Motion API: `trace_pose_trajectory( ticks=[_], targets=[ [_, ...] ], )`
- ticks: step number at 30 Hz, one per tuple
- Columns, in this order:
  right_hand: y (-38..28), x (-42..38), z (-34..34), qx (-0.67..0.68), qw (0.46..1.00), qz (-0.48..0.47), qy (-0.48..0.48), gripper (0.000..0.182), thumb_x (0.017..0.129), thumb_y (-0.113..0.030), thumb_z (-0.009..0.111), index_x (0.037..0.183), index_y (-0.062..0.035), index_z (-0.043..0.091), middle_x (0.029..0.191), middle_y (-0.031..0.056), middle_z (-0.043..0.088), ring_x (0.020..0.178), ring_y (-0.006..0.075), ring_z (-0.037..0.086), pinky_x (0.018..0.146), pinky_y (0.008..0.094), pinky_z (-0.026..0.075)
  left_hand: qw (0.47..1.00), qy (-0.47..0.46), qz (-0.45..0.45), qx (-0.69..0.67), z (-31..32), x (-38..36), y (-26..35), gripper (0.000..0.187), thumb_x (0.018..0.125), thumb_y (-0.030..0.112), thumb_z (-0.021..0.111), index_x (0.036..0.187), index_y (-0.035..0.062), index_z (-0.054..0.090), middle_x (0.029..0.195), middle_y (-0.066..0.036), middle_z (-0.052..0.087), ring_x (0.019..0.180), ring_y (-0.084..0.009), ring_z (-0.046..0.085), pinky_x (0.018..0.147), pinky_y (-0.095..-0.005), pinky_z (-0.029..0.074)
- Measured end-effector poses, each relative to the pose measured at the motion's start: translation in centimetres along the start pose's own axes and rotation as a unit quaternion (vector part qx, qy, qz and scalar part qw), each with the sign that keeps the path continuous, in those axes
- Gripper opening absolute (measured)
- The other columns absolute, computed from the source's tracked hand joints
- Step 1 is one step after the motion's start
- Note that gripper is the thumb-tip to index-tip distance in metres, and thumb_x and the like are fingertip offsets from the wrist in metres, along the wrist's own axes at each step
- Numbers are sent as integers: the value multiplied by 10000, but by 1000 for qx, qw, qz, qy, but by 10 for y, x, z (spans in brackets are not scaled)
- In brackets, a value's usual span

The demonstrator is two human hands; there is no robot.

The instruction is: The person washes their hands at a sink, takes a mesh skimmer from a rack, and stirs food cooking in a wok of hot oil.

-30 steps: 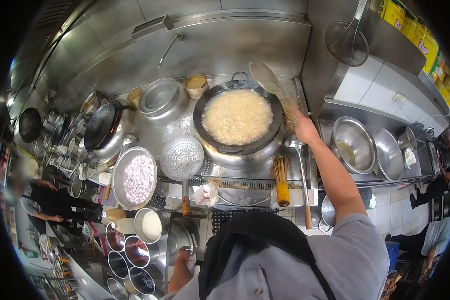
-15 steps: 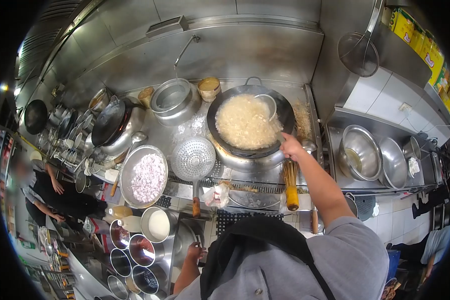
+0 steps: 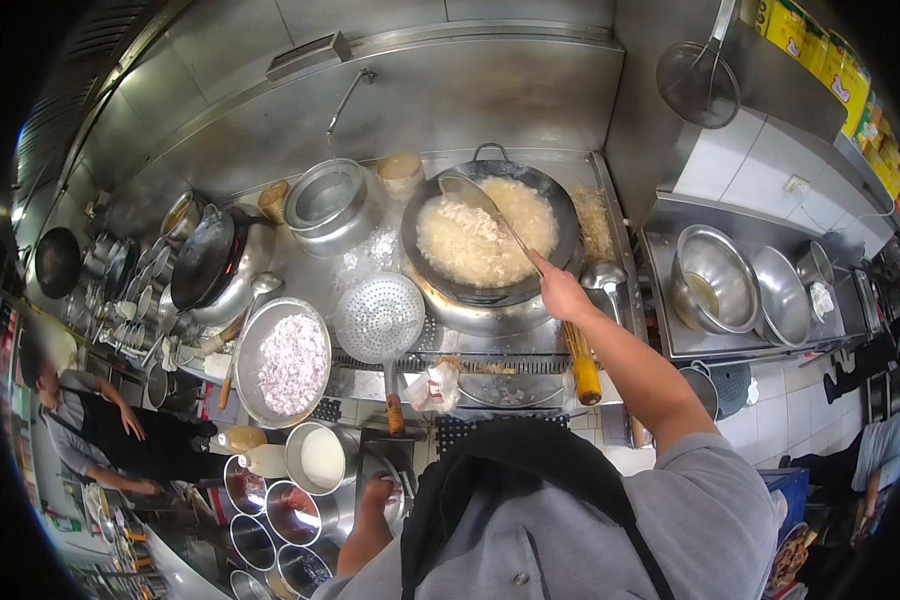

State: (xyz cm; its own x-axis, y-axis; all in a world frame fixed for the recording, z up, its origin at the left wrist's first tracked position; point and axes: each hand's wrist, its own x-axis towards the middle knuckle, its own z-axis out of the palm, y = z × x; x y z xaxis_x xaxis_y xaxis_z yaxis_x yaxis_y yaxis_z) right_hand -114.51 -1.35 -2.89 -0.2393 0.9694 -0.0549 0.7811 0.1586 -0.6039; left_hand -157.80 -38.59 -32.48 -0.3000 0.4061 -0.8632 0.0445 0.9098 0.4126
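Observation:
My right hand (image 3: 562,287) is closed round the handle of a wok spatula (image 3: 513,237). Its metal head tilts inside the black wok (image 3: 567,225), against pale pieces of food (image 3: 470,218) heaped in bubbling, cloudy liquid. Low by my body, my left hand (image 3: 378,492) is curled beside a round metal pan (image 3: 395,505); what its fingers grip is hidden. Between the hands, a perforated skimmer (image 3: 380,318) with a wooden handle lies on the stove edge. Left of it stands a metal bowl (image 3: 242,370) of white-coated pinkish pieces.
A bamboo brush (image 3: 585,378) and a ladle (image 3: 603,275) lie right of the wok. A lidded metal pot (image 3: 332,215) stands behind. Sauce containers (image 3: 295,512) stand at lower left, steel bowls (image 3: 715,280) on the right counter. A person (image 3: 120,420) stands far left, another (image 3: 875,465) far right.
The spatula head has swung from the wok's right side to its upper left, bringing pieces together. My right hand has shifted left. The whole view has moved slightly.

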Motion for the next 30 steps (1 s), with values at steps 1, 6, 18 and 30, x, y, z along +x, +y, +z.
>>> trace_pose_trajectory(
  ticks=[1, 6, 18, 30],
  targets=[
    [-2, -6, -6, -2, 1000, -8, -4, 604, 896, -29, 419, 1473, -131, 270, 964, 314, 618, 920, 451, 599, 840, 483, 456, 1000, -4, 4, -6, 2, 5, 5, 451, 868, 57, 485, 1312, 126, 455, 928, -94, 677, 706, -192, 666, 542, -352, 484],
    [9, -25, -15, -14, 997, -77, 16, 630, 885, -27, 426, 1478, -160, 260, 932, 317, 616, 888, 446, 606, 814, 497, 466, 997, -45, 57, 12, 15, 26, 35, 536, 798, 39, 629, 1298, 111, 449, 914, -99, 658, 687, -196, 660, 516, -332, 484],
    [15, -62, -39, -154, 986, -2, -69, 781, 775, 34, 462, 1483, -235, 273, 988, 261, 631, 892, 408, 631, 808, 478, 497, 957, -220, 157, 111, 37, 65, 60, 418, 936, 240, 392, 1352, 206, 364, 1203, -290, 524, 923, -450, 573, 487, -471, 438],
    [-3, -46, -31, -161, 978, -46, -123, 782, 772, 26, 448, 1496, -171, 231, 965, 247, 635, 874, 402, 629, 806, 482, 489, 994, -84, 63, 34, 51, 9, 78, 355, 861, 38, 584, 1210, 103, 559, 961, -93, 672, 572, -164, 601, 439, -296, 442]
  ],
)
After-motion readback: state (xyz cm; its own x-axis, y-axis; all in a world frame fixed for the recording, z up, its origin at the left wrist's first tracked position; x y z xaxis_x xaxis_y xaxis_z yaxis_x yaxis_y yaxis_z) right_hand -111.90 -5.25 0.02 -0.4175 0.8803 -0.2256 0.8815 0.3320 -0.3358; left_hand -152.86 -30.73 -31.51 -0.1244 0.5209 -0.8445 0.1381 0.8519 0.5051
